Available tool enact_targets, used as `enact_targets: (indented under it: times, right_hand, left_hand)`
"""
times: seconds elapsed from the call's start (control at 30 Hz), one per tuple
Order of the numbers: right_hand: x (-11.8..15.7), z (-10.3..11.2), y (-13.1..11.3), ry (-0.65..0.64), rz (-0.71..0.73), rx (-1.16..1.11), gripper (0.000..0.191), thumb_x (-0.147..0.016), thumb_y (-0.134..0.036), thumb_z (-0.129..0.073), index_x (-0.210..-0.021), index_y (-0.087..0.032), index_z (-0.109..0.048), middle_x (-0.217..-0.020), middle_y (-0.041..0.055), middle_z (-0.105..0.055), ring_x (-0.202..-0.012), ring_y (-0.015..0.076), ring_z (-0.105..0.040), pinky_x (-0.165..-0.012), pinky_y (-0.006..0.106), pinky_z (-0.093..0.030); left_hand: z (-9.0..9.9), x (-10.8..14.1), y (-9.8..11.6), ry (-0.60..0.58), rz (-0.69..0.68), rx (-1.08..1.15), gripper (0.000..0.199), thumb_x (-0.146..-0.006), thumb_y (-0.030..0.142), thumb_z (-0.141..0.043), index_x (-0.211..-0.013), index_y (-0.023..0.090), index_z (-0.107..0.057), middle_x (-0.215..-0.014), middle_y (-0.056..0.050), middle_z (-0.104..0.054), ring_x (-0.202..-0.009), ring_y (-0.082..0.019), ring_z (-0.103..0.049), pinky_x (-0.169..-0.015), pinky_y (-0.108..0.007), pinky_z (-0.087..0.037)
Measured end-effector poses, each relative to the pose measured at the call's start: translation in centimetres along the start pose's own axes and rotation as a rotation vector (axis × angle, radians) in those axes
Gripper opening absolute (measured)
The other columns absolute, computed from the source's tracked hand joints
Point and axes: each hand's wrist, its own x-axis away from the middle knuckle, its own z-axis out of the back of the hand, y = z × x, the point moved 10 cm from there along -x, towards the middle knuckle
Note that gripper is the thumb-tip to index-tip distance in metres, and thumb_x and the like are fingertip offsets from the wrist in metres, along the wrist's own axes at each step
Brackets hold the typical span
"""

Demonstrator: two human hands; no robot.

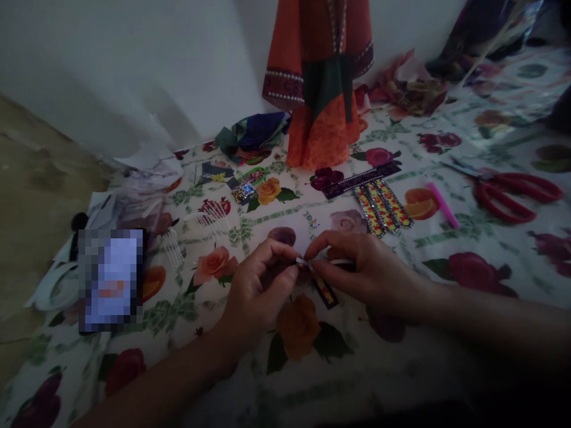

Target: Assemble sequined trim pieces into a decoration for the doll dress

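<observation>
Close together at the middle of the head view, both my hands pinch at one small piece of work. My left hand has thumb and forefinger closed at the upper end of a dark-edged ribbon strip with a yellow and red pattern. My right hand pinches a narrow white strip at that same end; fingers partly hide the contact. Beyond the right hand lie several matching patterned strips with beaded edges and a long dark ribbon with pearl rows.
Red-handled scissors and a pink stick lie at the right. A phone, its screen blurred, and a white tape roll sit at the left. An orange and green dress stands at the back. Rhinestone strands lie on the floral cloth.
</observation>
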Motion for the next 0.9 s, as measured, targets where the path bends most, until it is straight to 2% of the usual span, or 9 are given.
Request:
enact_targets:
  times: [0.1,0.33,0.5,0.6,0.73,0.9]
  right_hand:
    - [0.1,0.0,0.0,0.019,0.029,0.001,0.01,-0.094,-0.022,-0.056,-0.1,-0.019,-0.064,-0.067,-0.0041,-0.065,-0.056,0.0092,-0.059,-0.05,0.02,-0.041]
    - [0.5,0.4,-0.9,0.055,0.056,0.057,0.012,-0.093,-0.019,-0.055,-0.102,-0.019,-0.063,-0.057,-0.0078,-0.054,-0.048,0.0078,-0.05,-0.047,0.02,-0.035]
    - [0.5,0.6,-1.2,0.063,0.072,0.082,0.014,-0.093,-0.019,-0.056,-0.104,-0.019,-0.063,-0.056,-0.0084,-0.051,-0.048,0.0082,-0.049,-0.047,0.021,-0.035]
    - [0.5,0.5,-1.1,0.058,0.062,0.08,0.015,-0.093,-0.019,-0.055,-0.106,-0.02,-0.063,-0.056,-0.0083,-0.051,-0.048,0.0084,-0.049,-0.047,0.021,-0.035]
    - [0.6,0.7,-1.0,0.068,0.062,0.078,0.015,-0.093,-0.019,-0.055,-0.106,-0.02,-0.063,-0.055,-0.0087,-0.05,-0.048,0.0083,-0.047,-0.047,0.022,-0.033]
    - [0.7,1.1,-1.6,0.1,0.121,0.104,0.014,-0.093,-0.019,-0.055,-0.105,-0.019,-0.063,-0.053,-0.0098,-0.046,-0.047,0.0075,-0.043,-0.047,0.022,-0.031]
  left_hand:
    - [0.0,-0.1,0.0,0.003,0.007,0.002,0.005,-0.088,0.02,-0.06,-0.093,0.02,-0.061,-0.088,-0.001,-0.067,-0.082,-0.015,-0.067,-0.072,-0.025,-0.054]
    - [0.0,-0.4,-0.4,0.027,-0.026,-0.016,0.006,-0.086,0.016,-0.065,-0.089,0.02,-0.061,-0.09,-0.001,-0.07,-0.085,-0.015,-0.068,-0.077,-0.026,-0.054]
    - [0.4,-0.3,0.4,0.056,-0.096,-0.057,0.005,-0.087,0.015,-0.064,-0.088,0.02,-0.063,-0.097,-0.002,-0.07,-0.093,-0.015,-0.067,-0.082,-0.025,-0.054]
    - [0.5,-0.3,0.5,0.066,-0.088,-0.053,0.004,-0.089,0.017,-0.063,-0.091,0.02,-0.063,-0.099,-0.003,-0.069,-0.094,-0.016,-0.067,-0.081,-0.025,-0.055]
    - [-0.1,-0.3,-0.5,0.004,-0.033,-0.04,0.012,-0.089,0.023,-0.065,-0.101,0.021,-0.061,-0.097,-0.003,-0.069,-0.086,-0.017,-0.068,-0.074,-0.027,-0.055]
    - [-0.7,-0.2,-1.5,-0.061,-0.045,-0.107,0.02,-0.092,0.024,-0.064,-0.111,0.024,-0.058,-0.098,-0.004,-0.066,-0.087,-0.018,-0.065,-0.076,-0.029,-0.052]
